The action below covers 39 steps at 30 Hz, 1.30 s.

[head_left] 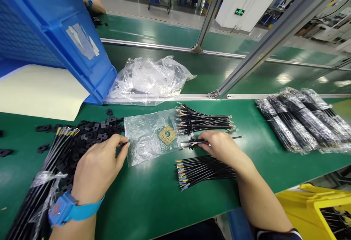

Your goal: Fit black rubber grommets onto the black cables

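Observation:
My left hand (98, 165), a blue strap round its wrist, pinches a small black piece (124, 144) between thumb and fingertips. It is beside a heap of similar black parts (94, 132). My right hand (221, 145) is closed on a black cable (236, 137), whose other end, with a dark fitting on it, sticks out left of my fingers. Above that hand lies a bundle of cables with black fittings (205, 119). Below it is a row of cables with bare coloured wire ends (203, 168). Between my hands a tan square sponge (167, 135) rests on a clear plastic bag (142, 136).
A wrapped cable bundle (41, 192) lies at the left. A blue crate (74, 31) and crumpled plastic bags (150, 75) stand behind. Several plastic-wrapped bundles (307, 119) lie at the right, above a yellow bin (309, 203). A metal frame post (255, 31) rises from the bench. Another person's arm (94, 4) shows beyond.

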Available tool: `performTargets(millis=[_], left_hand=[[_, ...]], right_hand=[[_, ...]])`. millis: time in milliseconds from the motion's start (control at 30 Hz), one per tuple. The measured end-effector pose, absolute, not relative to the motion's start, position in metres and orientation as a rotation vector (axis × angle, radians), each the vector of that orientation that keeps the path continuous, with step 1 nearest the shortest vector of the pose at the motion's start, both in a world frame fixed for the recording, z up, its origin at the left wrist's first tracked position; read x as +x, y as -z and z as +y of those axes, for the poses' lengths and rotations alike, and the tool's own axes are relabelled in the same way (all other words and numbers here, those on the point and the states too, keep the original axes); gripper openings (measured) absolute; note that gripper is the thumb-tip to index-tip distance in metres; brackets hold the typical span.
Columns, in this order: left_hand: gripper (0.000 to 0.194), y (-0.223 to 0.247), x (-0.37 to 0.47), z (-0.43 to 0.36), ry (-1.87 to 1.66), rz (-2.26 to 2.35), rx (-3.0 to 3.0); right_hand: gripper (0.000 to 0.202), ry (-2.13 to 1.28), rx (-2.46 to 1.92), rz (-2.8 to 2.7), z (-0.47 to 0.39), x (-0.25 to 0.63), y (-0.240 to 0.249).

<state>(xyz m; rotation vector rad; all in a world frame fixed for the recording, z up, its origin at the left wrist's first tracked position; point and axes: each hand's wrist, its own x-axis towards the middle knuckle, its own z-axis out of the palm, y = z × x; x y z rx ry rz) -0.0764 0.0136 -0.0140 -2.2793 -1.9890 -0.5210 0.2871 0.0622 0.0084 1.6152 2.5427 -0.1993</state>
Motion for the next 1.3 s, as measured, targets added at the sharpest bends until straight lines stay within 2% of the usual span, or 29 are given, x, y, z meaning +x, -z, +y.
performTargets(millis=[167, 400, 667, 867, 1067, 1233, 1300], left_hand=[[0.014, 0.016, -0.075, 0.015, 0.678, -2.124, -2.308], [0.018, 0.015, -0.072, 0.016, 0.794, -2.122, -2.403], [0.040, 0.013, -0.070, 0.016, 0.801, -2.084, -2.470], [0.054, 0.011, -0.069, 0.016, 0.782, -2.065, -2.461], [0.055, 0.015, -0.072, 0.016, 0.812, -2.036, -2.527], [0.053, 0.021, -0.077, 0.017, 0.823, -2.063, -2.522], [0.051, 0.021, -0.077, 0.017, 0.828, -2.087, -2.538]], right_hand=[[0.011, 0.063, 1.690, 2.514, 0.067, 0.286, -0.002], [0.018, -0.031, 1.634, 2.550, 0.070, 0.285, 0.005], [0.028, -0.159, 1.552, 2.685, 0.064, 0.286, 0.006], [0.012, -0.167, 1.528, 2.653, 0.064, 0.277, 0.003], [0.021, -0.186, 1.542, 2.611, 0.064, 0.273, 0.000], [0.008, -0.183, 1.606, 2.604, 0.062, 0.277, 0.001], [0.010, -0.131, 1.638, 2.684, 0.059, 0.280, -0.003]])
